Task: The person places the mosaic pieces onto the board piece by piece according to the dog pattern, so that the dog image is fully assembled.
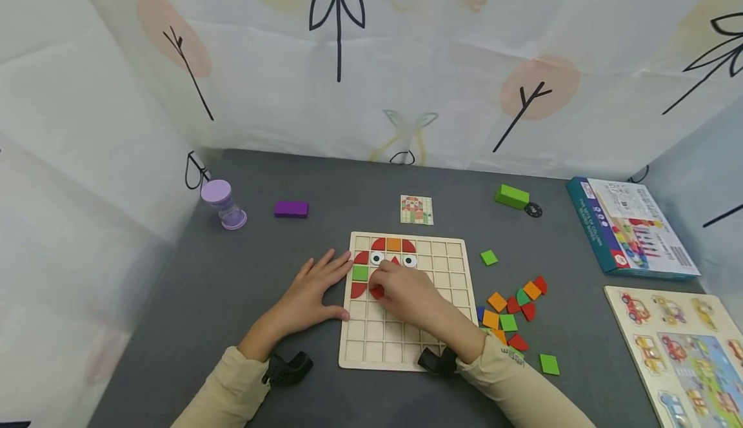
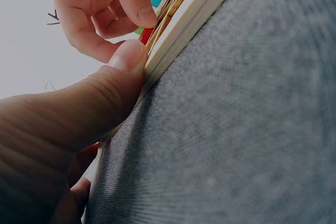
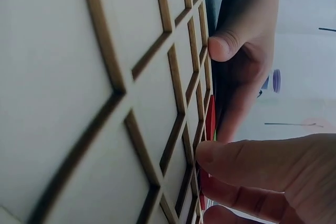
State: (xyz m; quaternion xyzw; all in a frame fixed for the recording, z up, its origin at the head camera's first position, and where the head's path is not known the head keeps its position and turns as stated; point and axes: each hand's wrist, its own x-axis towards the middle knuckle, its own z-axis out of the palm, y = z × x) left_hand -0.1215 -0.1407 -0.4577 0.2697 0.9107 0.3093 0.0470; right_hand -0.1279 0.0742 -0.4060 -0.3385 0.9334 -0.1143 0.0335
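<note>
One red piece [image 1: 377,292], mostly hidden (long axis, I cannot tell), pinched by the fingers of the nearer right hand [image 1: 407,294] at the gridded board [image 1: 377,352], just right of a red quarter-round [image 1: 357,290]; left hand [image 1: 310,294] spread, gripping nothing, along the board's left edge

bright head view, dimmer wrist views, soft shadows on board [image 1: 371,350]

A lilac sand timer [image 1: 225,205] stood near a purple block [image 1: 291,209]. A black disc [image 1: 534,210] was just beside a green block [image 1: 511,196], and a box [image 1: 635,228] lay behind a vehicle puzzle [image 1: 687,357].
</note>
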